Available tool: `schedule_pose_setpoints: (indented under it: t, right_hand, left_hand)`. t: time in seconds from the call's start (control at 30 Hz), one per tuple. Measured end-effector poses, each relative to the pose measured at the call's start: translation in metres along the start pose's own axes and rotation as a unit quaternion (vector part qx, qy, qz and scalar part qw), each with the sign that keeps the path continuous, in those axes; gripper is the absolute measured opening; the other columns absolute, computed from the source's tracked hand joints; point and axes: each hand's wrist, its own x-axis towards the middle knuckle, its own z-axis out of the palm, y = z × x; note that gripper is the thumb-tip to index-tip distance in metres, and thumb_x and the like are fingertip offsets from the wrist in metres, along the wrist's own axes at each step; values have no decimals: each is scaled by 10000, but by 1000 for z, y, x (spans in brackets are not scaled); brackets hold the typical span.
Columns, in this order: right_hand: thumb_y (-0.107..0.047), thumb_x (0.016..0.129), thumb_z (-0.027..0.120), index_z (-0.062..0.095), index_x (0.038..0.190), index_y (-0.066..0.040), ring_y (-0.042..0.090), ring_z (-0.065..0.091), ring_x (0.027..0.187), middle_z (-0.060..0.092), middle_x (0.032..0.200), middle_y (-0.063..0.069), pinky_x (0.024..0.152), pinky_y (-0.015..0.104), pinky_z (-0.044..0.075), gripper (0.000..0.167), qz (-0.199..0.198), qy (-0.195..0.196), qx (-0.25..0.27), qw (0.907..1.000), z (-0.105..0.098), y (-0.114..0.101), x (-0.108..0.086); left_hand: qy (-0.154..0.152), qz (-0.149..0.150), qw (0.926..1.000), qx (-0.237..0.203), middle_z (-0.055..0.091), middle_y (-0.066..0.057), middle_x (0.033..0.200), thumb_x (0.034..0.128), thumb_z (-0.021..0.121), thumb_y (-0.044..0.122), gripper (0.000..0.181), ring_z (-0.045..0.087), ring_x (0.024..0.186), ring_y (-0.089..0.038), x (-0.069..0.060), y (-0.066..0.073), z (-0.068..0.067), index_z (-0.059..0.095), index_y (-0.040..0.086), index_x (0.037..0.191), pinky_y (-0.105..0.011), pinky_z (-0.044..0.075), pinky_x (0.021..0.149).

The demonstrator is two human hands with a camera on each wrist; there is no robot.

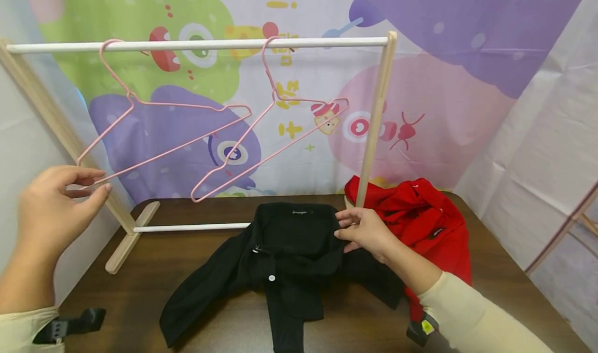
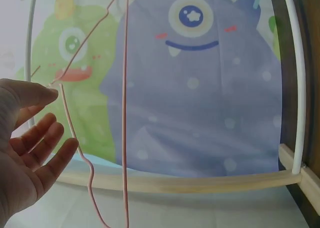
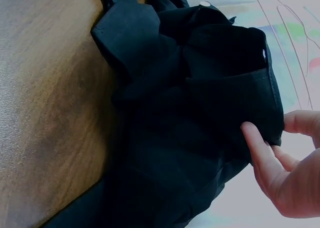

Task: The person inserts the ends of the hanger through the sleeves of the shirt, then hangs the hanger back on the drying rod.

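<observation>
A pink hanger [image 1: 161, 157] hangs from the rack's top rod. Beside its left end is my left hand [image 1: 58, 207], fingers apart and slightly bent; whether they touch the wire I cannot tell. In the left wrist view, the hand [image 2: 32, 143] shows gaps between its fingers, with the hanger wire [image 2: 125, 108] beyond them. My right hand [image 1: 369, 233] pinches the right edge of a black garment's [image 1: 299, 262] neck opening. Thumb and fingers of that hand [image 3: 285, 163] lie on either side of the black cloth [image 3: 225, 103] in the right wrist view.
Another pink hanger [image 1: 271, 161] hangs further right on the white rod [image 1: 196, 45]. A red garment [image 1: 430, 223] lies behind my right forearm, beside the rack's wooden post [image 1: 376, 119]. The rack's left foot [image 1: 133, 238] stands on the brown table [image 1: 135, 296]. A patterned cloth hangs behind.
</observation>
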Motion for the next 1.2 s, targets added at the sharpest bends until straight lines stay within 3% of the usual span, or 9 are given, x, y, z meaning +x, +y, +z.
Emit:
schedule_pose_setpoints:
  t: [0.17,0.27,0.37,0.47,0.6,0.67,0.8,0.93,1.2]
  right_hand:
    - [39,851,689,540,1254,109,221,615,813,577,1096,231,656,422,582,435,34,-20,-16,10000,1,2,-1]
    - [41,849,689,538,1255,112,222,614,816,573,1106,240,654,423,582,439,28,-47,-25,10000,1,2,-1]
    - [44,847,689,539,1255,115,219,616,815,573,1108,243,651,421,582,440,16,-61,-55,10000,1,3,-1]
    - [45,847,688,541,1255,114,216,619,816,575,1110,241,650,418,583,439,13,-68,-69,10000,1,3,-1]
    - [41,849,688,542,1255,110,214,622,820,578,1109,234,653,419,583,437,16,-62,-79,9999,2,4,-1]
    - [42,849,688,544,1252,109,215,623,820,579,1101,231,654,421,583,433,31,-46,-77,10000,2,4,-1]
    - [44,849,689,542,1253,111,218,623,819,579,1092,226,656,425,582,435,57,-61,-52,10000,2,5,-1]
    - [45,849,688,537,1258,114,223,622,820,571,1092,224,655,424,583,442,52,-112,-34,9999,2,5,-1]
    - [41,849,685,531,1255,117,230,619,823,564,1102,226,651,426,583,441,67,-149,13,9999,2,8,-2]
  left_hand:
    - [109,-107,9998,149,454,317,823,767,696,-82,173,423,777,186,10,-4,-1,697,-117,936,54,332,676]
    - [35,-198,9983,549,553,102,834,788,666,-60,202,392,817,167,18,-5,-3,695,-112,981,69,286,676]
    - [-126,-310,9955,884,566,-188,916,804,628,-41,243,482,870,-36,26,-5,-4,677,-117,1030,77,228,661]
    - [-355,-474,9925,1070,526,-307,1056,835,608,-18,280,526,915,-359,34,-7,-7,640,-128,1090,68,208,654]
    - [-578,-456,9899,1214,515,-343,1130,861,609,5,306,516,1007,-505,44,-14,-10,615,-119,1141,-43,283,709]
    - [-721,-386,9879,1317,527,-349,1121,860,614,20,320,507,1019,-502,49,-20,-11,611,-107,1154,-224,386,785]
    - [-1119,-362,9817,1497,541,-375,1089,859,619,57,362,485,1013,-508,58,-31,-12,594,-91,1188,-576,352,786]
    - [-1479,-437,9768,1488,548,-393,1116,897,568,63,378,489,1014,-540,65,-37,-11,564,-99,1237,-642,357,804]
    - [-2104,-446,9623,1665,593,-361,1110,904,532,54,392,566,977,-552,77,-36,-8,545,-75,1273,-608,399,779]
